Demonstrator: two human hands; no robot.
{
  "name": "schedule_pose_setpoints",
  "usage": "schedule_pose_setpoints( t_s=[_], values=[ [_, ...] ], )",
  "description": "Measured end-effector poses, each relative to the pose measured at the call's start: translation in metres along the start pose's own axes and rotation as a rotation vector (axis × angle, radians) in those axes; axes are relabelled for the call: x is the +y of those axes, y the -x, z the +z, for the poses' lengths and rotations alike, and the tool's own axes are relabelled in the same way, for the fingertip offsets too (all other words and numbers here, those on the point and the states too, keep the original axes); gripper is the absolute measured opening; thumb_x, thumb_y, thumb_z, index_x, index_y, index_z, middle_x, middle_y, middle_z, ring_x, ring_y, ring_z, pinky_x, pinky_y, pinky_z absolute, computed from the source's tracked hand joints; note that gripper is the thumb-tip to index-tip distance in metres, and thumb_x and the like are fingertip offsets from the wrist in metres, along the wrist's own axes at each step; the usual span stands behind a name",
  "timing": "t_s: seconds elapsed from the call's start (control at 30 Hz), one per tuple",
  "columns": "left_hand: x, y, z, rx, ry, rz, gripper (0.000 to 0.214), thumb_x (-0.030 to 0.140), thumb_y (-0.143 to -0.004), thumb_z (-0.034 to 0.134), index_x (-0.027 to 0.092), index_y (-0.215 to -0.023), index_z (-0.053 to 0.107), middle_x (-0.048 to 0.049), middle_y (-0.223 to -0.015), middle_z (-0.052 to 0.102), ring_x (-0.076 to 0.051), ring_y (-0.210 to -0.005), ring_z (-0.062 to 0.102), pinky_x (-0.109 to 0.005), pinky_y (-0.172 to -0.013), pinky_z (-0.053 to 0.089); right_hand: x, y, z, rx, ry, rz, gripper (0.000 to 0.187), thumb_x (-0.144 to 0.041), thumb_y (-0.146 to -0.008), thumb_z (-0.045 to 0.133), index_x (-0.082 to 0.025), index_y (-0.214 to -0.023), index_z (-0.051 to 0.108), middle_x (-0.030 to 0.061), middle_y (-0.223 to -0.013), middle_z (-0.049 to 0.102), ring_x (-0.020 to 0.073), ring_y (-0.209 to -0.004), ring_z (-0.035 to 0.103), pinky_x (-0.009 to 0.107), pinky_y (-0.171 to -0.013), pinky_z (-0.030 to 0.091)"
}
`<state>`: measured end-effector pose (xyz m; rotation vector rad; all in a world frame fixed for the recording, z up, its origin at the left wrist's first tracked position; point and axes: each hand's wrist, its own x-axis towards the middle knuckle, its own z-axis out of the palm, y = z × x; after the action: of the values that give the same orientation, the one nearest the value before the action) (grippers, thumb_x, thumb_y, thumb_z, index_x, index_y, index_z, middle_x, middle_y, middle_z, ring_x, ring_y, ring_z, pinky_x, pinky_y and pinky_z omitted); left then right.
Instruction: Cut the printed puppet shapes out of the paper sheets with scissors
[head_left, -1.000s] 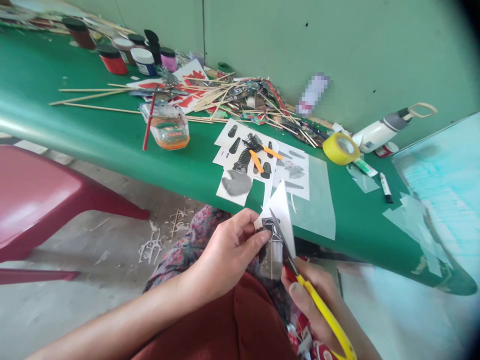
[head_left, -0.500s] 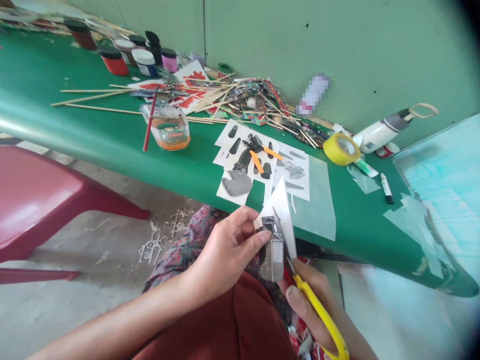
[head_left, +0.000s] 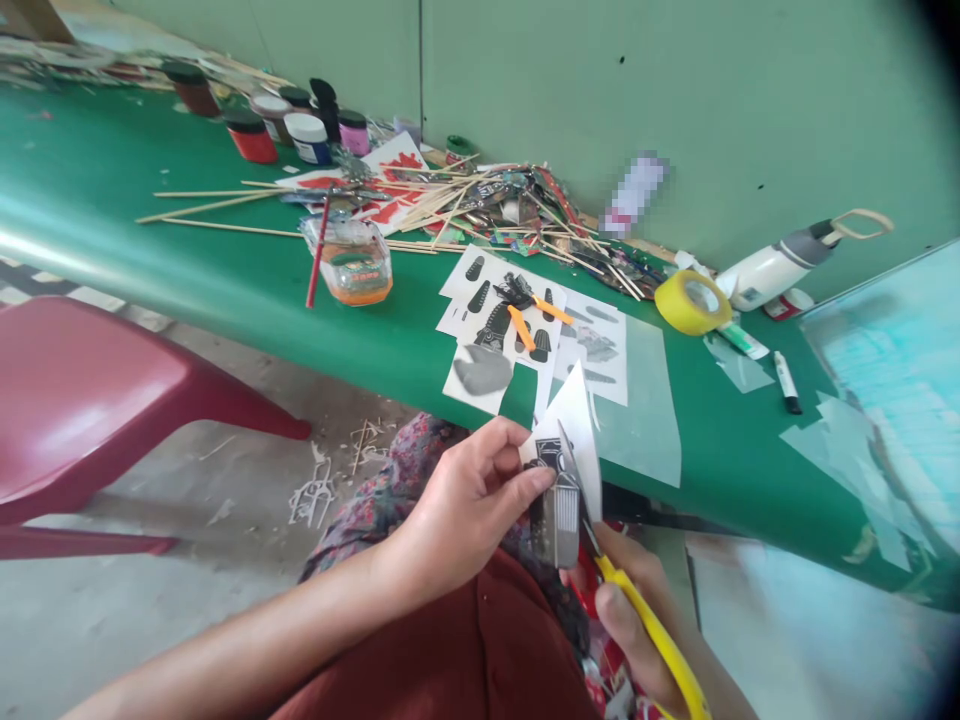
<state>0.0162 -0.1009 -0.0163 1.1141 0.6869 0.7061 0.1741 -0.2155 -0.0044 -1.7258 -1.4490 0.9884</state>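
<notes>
My left hand (head_left: pixel 480 485) pinches a piece of white paper (head_left: pixel 574 412) printed with a dark grey figure that has a striped block at its lower part. In my right hand (head_left: pixel 637 600) is a pair of scissors (head_left: pixel 652 640) with yellow handles and some red at the grip. The scissor blades lie against the paper along the right side of the printed figure, just beyond my left thumb. Both hands are above my lap, in front of the table's edge. My right fingers are partly hidden behind the handle and paper.
The green table (head_left: pixel 420 350) bears printed sheets (head_left: pixel 465 270), orange-handled tools (head_left: pixel 551 310), a plastic tub (head_left: pixel 356 265), wooden sticks (head_left: pixel 225 205), paint jars (head_left: pixel 251 140), yellow tape (head_left: pixel 691 302) and a white bottle (head_left: pixel 772 265). A red chair (head_left: pixel 112 400) stands at left. Paper scraps (head_left: pixel 313 490) lie on the floor.
The whole scene sits slightly further right and lower as the camera turned a little left. Both hands keep their hold, and the scissors stay at nearly the same place on the paper.
</notes>
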Motion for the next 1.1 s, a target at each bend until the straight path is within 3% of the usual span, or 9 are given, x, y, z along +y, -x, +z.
schedule_pose_setpoints(
  t_s=[0.17, 0.27, 0.43, 1.1],
  values=[
    [0.0, -0.002, -0.001, -0.001, 0.011, -0.009, 0.017, 0.03, -0.091, 0.058, 0.02, -0.09, 0.044, 0.0028, -0.069, 0.06, -0.009, -0.059, 0.051, -0.023, -0.053, 0.039, -0.005, 0.012, -0.002, -0.001, -0.046, 0.089, 0.038, -0.06, -0.095, 0.045, -0.03, -0.112, 0.063, 0.0043, -0.099, 0.067, 0.0213, -0.087, 0.067, 0.027, -0.076, 0.054],
    [0.001, -0.002, -0.002, 0.002, -0.019, -0.006, 0.018, 0.031, -0.09, 0.058, 0.02, -0.089, 0.045, 0.001, -0.071, 0.063, -0.011, -0.06, 0.053, -0.024, -0.053, 0.039, 0.002, 0.009, -0.002, -0.009, 0.012, 0.079, 0.044, -0.064, -0.095, 0.041, -0.026, -0.096, 0.064, 0.0037, -0.085, 0.064, 0.0208, -0.076, 0.063, 0.029, -0.069, 0.05],
    [0.003, -0.002, -0.001, -0.001, -0.025, -0.005, 0.018, 0.031, -0.09, 0.059, 0.02, -0.089, 0.045, 0.0017, -0.069, 0.062, -0.01, -0.058, 0.053, -0.024, -0.052, 0.04, 0.017, -0.005, 0.004, -0.046, 0.021, -0.041, 0.056, -0.073, -0.09, 0.032, -0.023, -0.071, 0.05, -0.0007, -0.063, 0.046, 0.016, -0.055, 0.043, 0.031, -0.052, 0.03],
    [0.003, -0.003, -0.001, -0.003, -0.012, -0.02, 0.018, 0.031, -0.089, 0.061, 0.019, -0.088, 0.047, 0.0041, -0.066, 0.058, -0.009, -0.056, 0.049, -0.022, -0.051, 0.037, 0.012, -0.007, 0.002, -0.007, 0.066, -0.058, 0.052, -0.066, -0.093, 0.035, -0.022, -0.073, 0.053, 0.0011, -0.063, 0.048, 0.0175, -0.056, 0.046, 0.031, -0.052, 0.032]
  ],
)
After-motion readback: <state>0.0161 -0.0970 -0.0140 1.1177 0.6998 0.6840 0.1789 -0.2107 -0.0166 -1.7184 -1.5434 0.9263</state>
